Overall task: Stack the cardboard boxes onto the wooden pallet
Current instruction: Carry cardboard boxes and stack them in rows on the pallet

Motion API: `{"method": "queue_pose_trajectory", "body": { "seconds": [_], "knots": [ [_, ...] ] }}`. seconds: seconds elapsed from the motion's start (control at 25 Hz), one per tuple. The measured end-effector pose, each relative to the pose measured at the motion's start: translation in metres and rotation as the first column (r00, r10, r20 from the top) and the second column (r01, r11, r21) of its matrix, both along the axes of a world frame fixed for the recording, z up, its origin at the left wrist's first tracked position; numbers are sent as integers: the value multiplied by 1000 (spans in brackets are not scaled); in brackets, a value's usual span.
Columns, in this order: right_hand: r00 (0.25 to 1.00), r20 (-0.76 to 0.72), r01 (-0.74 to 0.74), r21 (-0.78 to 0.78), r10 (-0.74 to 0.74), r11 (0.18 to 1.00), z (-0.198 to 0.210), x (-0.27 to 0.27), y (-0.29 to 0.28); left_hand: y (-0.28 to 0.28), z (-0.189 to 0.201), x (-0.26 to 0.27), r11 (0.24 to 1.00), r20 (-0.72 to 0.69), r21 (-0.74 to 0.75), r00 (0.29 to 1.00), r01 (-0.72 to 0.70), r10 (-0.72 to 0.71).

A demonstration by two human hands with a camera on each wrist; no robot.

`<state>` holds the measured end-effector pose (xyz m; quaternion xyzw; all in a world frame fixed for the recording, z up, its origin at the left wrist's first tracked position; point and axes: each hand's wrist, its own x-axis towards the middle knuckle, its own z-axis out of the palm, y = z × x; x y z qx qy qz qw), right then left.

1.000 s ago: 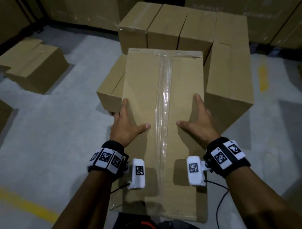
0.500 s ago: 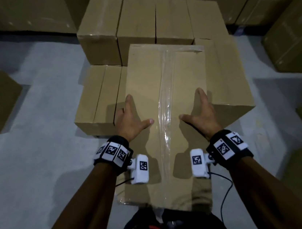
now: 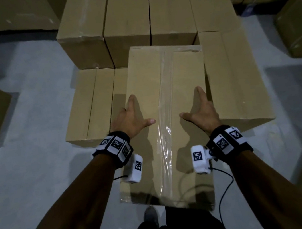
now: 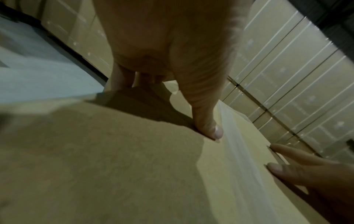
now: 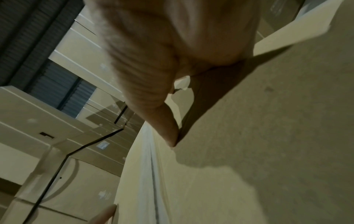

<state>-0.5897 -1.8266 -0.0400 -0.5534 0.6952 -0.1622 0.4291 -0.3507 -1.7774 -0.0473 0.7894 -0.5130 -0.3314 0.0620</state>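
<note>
Over the stacked brown boxes (image 3: 127,22), both hands, left (image 3: 131,119) and right (image 3: 201,114), grip the long tape-sealed brown cardboard box (image 3: 165,97), thumbs on top; fingers hidden, pallet unseen.

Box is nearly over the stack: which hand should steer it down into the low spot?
Probably the left hand. It grips the carried box on the open side above the lower boxes, while the right hand runs close beside the taller box.

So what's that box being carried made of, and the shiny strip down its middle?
The carried box looks like plain brown cardboard: matte, tan, with crisp folded edges. The strip looks like clear plastic packing tape: glossy, see-through, wrinkled where it catches light. The floor looks like smooth grey concrete, though that's less certain.
</note>
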Motion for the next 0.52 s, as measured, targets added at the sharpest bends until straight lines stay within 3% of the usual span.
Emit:
{"method": "queue_pose_trajectory", "body": {
  "seconds": [0.28, 0.52],
  "knots": [
    [999, -37, 4, 123, 0, 992, -52, -16, -106, -109, -56, -18, 990, -3, 140, 1000, -14, 14],
    [998, -66, -15, 140, 24, 990, -94, -25, -160, -162, -107, -24, 983, -49, 180, 999, 19, -10]
  ]
}}
